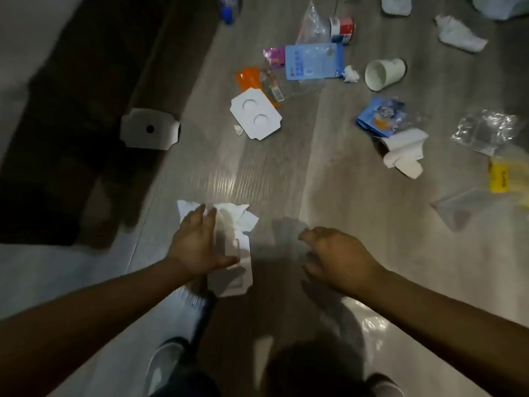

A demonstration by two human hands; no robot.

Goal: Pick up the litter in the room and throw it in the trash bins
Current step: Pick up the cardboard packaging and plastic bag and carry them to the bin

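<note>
White crumpled paper (229, 213) lies on the floor (286, 167) directly under the left grip (200, 245). The left grip is spread wide. Its fingers (197, 216) lie nearly straight on top of the paper. The thumb reaches sideways across a flat white card (233, 279), which touches the paper on the near side. The grip is not closed around either piece, and motion blur hides the finer contact.

The right grip (340, 259) hangs just above the floor, to the right of the paper and apart from it. Its fingers are loosely curled downward, and nothing shows in it.

Farther out, litter is scattered over the grey wood-pattern floor:

- **Ahead of the left grip:** a two-hole white card (255, 113) overlaps an orange wrapper (247, 78). A grey card with one hole (149, 128) lies at the edge of dark furniture (71, 110).
- **Beyond these:** a light blue pouch (313, 61) has a purple wrapper (274, 56) at its left edge and a small tissue wad (350, 73) at its right corner. A paper cup (385, 73) lies on its side near the wad. Behind the pouch are a clear bag (313, 24) and a red, white and blue tub (342, 30).
- **To the right:** a blue packet (380, 116) touches a folded white napkin (405, 151). Clear plastic (483, 130) and a yellow-labelled bag (499, 179) lie farther right.
- **Top right:** a crumpled tissue (459, 34).
</note>
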